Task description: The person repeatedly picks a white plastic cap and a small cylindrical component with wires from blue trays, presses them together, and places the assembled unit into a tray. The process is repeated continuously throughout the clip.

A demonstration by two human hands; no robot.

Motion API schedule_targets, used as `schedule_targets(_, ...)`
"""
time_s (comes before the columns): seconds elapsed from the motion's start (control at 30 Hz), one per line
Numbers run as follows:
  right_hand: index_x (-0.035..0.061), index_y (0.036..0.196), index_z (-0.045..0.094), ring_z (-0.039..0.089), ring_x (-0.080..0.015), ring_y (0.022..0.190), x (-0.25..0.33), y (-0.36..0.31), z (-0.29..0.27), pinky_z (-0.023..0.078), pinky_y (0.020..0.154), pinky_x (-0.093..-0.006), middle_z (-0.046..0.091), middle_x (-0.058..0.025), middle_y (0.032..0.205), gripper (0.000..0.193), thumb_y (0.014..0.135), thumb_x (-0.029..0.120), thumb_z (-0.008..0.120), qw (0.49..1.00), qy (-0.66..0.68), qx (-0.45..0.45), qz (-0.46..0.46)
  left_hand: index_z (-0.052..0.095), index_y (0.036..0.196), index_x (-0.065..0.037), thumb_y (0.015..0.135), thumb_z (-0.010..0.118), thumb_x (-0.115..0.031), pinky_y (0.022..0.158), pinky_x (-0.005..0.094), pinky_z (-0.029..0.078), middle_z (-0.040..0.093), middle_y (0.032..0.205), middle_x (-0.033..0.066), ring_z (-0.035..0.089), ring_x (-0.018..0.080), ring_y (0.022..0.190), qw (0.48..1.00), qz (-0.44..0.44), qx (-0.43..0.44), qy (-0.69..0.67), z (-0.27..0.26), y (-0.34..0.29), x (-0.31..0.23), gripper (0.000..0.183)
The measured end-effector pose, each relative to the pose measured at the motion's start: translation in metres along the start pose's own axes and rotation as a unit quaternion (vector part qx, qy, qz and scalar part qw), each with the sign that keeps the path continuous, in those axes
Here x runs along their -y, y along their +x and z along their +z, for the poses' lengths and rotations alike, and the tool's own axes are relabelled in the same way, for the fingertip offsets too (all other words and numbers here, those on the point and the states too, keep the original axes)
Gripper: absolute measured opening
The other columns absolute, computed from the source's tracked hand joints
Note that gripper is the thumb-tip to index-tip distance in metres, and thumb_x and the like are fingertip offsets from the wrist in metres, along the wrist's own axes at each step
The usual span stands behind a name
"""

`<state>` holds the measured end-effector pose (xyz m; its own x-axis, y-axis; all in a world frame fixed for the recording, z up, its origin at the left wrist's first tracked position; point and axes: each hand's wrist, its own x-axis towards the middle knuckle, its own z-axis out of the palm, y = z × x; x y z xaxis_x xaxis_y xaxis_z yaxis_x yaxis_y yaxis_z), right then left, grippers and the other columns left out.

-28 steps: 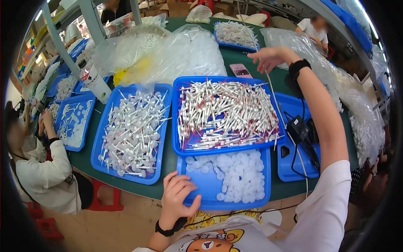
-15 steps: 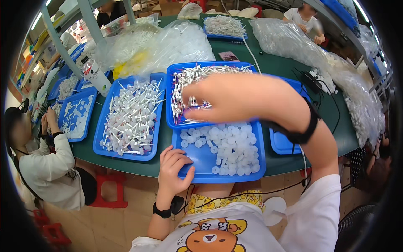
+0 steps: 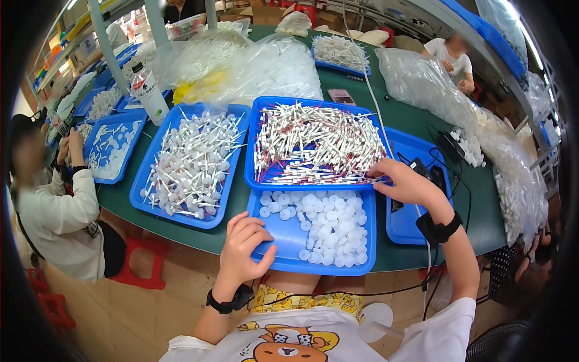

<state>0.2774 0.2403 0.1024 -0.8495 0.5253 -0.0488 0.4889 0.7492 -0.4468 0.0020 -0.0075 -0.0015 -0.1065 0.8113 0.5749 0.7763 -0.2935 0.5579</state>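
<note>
My left hand (image 3: 244,247) lies with fingers apart over the left rim of a blue tray (image 3: 283,238) of translucent white discs. Behind that tray, overlapping its far edge, another blue tray (image 3: 250,154) holds a heap of thin white-and-red sticks (image 3: 319,142). My right hand (image 3: 410,181) is at the near right corner of the stick tray. Its bent fingers reach inside by the sticks and its thumb lies at the outer rim, so the hand closes round the corner. Whether a stick is also between the fingertips is hidden.
On the left a blue tray (image 3: 137,192) holds sticks fitted with discs, near a bottle (image 3: 149,95). At right, a blue tray (image 3: 410,226) contains cables and dark devices. Large plastic bags (image 3: 274,66) and a phone (image 3: 341,96) lie behind. A co-worker (image 3: 57,193) sits at left.
My right hand has moved from above the middle of the stick heap to the stick tray's near right corner. My left hand stays on the disc tray's rim. The view has shifted slightly.
</note>
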Motion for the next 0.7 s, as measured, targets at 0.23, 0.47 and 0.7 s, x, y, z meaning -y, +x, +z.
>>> schedule_targets(0.23, -0.003, 0.104, 0.066, 0.066, -0.0278, 0.082, 0.011, 0.024, -0.014, 0.052, 0.076, -0.0361, 0.069, -0.0163, 0.088, 0.024, 0.088, 0.015, 0.064, 0.998, 0.037, 0.004, 0.049, 0.066, 0.075, -0.008, 0.07, 0.073, -0.014, 0.104, 0.0465, 0.04, 0.063, 0.079, 0.0043, 0.064, 0.0244, 0.094, 1.0, -0.006, 0.0, -0.002, -0.002, -0.001, 0.001, 0.01)
schedule_targets(0.47, -0.0016, 0.12, 0.059, 0.063, -0.0379, 0.1, -0.038, 0.077, -0.016, 0.05, 0.089, -0.0438, 0.063, -0.0232, 0.114, 0.035, 0.088, 0.012, 0.058, 0.975, -0.159, -0.157, 0.018, 0.067, 0.076, -0.008, 0.07, 0.072, -0.015, 0.104, 0.0468, 0.04, 0.064, 0.08, 0.0044, 0.063, 0.0249, 0.094, 1.0, -0.009, 0.0, -0.008, -0.001, 0.001, 0.0, 0.01)
schedule_targets(0.7, 0.0008, 0.12, 0.061, 0.058, -0.0436, 0.107, -0.055, 0.107, -0.007, 0.046, 0.095, -0.0482, 0.062, -0.0243, 0.113, 0.035, 0.088, 0.011, 0.055, 0.99, -0.118, -0.065, 0.04, 0.066, 0.074, -0.008, 0.07, 0.072, -0.015, 0.104, 0.0459, 0.04, 0.063, 0.08, 0.0045, 0.063, 0.0243, 0.094, 1.0, -0.011, -0.002, -0.01, 0.0, 0.0, 0.001, 0.01)
